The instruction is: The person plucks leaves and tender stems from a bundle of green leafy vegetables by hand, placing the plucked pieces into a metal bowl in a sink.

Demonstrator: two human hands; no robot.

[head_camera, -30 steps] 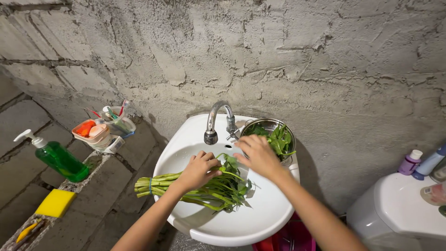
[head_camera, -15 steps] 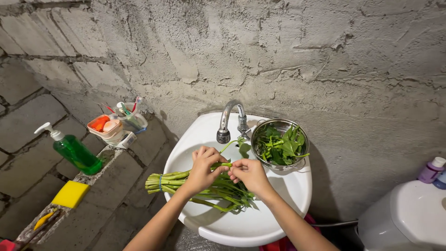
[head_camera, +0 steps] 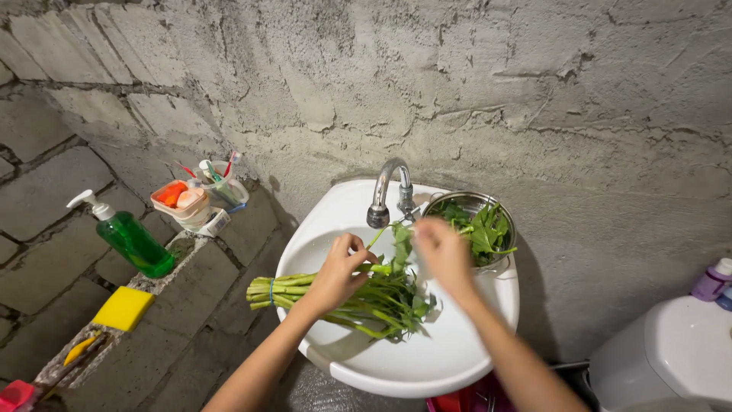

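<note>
Grip of left hand (head_camera: 335, 273) wraps green stalk bunch (head_camera: 347, 294) over white sink (head_camera: 404, 358). Right hand (head_camera: 444, 252) blurry, grip unclear, near metal bowl (head_camera: 474, 200) of leaves.

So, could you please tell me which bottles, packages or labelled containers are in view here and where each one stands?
Soap bottle: on the ledge at left, clear with green liquid and a white pump.
Small box: on the ledge below the tubs, white, lying flat.
Purple bottle: far right on the white tank, small, white cap.
No signs or screens.
</note>
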